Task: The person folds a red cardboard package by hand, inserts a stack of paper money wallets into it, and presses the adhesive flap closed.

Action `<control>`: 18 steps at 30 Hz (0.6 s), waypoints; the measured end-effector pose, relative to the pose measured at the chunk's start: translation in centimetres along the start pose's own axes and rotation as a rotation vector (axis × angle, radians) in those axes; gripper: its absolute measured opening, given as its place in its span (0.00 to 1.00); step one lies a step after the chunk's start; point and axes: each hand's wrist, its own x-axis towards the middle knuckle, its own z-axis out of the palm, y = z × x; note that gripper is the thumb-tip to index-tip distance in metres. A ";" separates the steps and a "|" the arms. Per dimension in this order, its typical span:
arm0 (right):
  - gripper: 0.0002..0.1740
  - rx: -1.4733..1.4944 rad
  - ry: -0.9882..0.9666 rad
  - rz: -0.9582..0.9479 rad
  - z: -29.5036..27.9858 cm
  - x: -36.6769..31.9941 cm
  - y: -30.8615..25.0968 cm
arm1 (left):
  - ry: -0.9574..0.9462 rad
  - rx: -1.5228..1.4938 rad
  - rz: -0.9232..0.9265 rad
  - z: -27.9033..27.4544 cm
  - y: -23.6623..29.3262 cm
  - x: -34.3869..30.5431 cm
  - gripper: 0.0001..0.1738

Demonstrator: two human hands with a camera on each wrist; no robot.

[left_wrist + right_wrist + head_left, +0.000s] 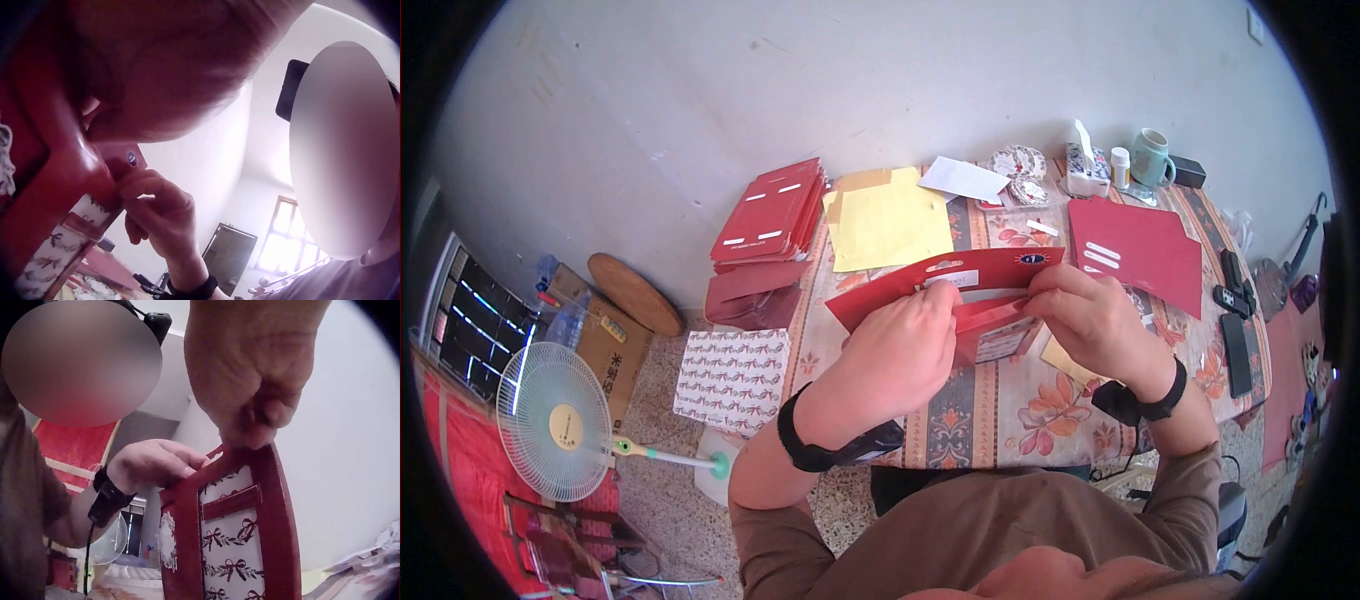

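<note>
A red paper folder (1000, 262) is held up over the near part of the table, its top edge raised and its mouth parted between front and back. My left hand (900, 345) pinches the top edge at the left, beside a small white label (960, 279) on the back panel. At the right corner, near a dark blue oval mark (1032, 259), my right hand (1090, 315) pinches the edge between thumb and fingers. The right wrist view shows the front, with a white panel (234, 540) printed with bows and leaves. Part of the inside is hidden by my hands.
A stack of red folders (765, 215) and yellow paper (890, 225) lie at the back left. Red sheets (1135, 250), a tissue box (1086, 178), a mug (1150, 157) and a black phone (1236, 355) are on the right. Patterned paper (732, 375) lies left of the table; a fan (555, 425) stands beyond.
</note>
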 end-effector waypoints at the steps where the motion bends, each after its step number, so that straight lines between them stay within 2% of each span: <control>1: 0.10 -0.004 -0.001 0.028 0.0 0.0 -0.2 | 0.015 0.001 0.003 0.1 0.0 0.0 0.09; 5: 0.09 -0.034 0.005 0.012 0.1 -0.1 -0.1 | -0.054 -0.037 -0.086 -0.3 0.4 0.2 0.09; 7: 0.09 -0.042 0.021 -0.007 0.1 -0.1 0.0 | 0.085 -0.006 0.035 0.5 0.0 0.0 0.09; 8: 0.09 -0.042 0.021 -0.006 0.1 -0.2 0.1 | 0.084 -0.005 0.034 0.6 0.0 0.0 0.09; 10: 0.17 -0.055 0.033 -0.064 0.2 -0.2 0.4 | 0.095 -0.005 0.042 0.6 0.2 -0.1 0.08; 18: 0.16 -0.043 0.040 -0.070 0.1 -0.1 0.3 | 0.109 -0.047 0.072 0.5 -0.2 -0.4 0.07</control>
